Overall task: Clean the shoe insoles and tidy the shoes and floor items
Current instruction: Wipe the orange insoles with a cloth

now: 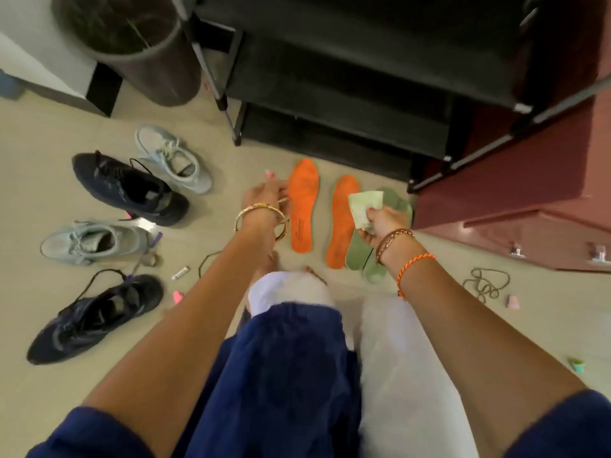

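Observation:
Two orange insoles lie side by side on the floor: the left one (302, 206) and the right one (342, 223). Two green insoles (362, 256) lie overlapped just right of them. My left hand (264, 201) touches the left edge of the left orange insole with its fingertips. My right hand (380, 226) hovers over the green insoles and pinches a pale green wipe (363, 206). Two dark navy shoes (129, 190) (96, 317) and two light grey shoes (173, 158) (96, 242) are scattered at the left.
A black shoe rack (347, 94) stands ahead, a dark round bin (132, 44) to its left and a reddish cabinet (529, 193) to the right. Loose laces (486, 284), small pink scraps (178, 296) and a small tube (180, 273) litter the floor.

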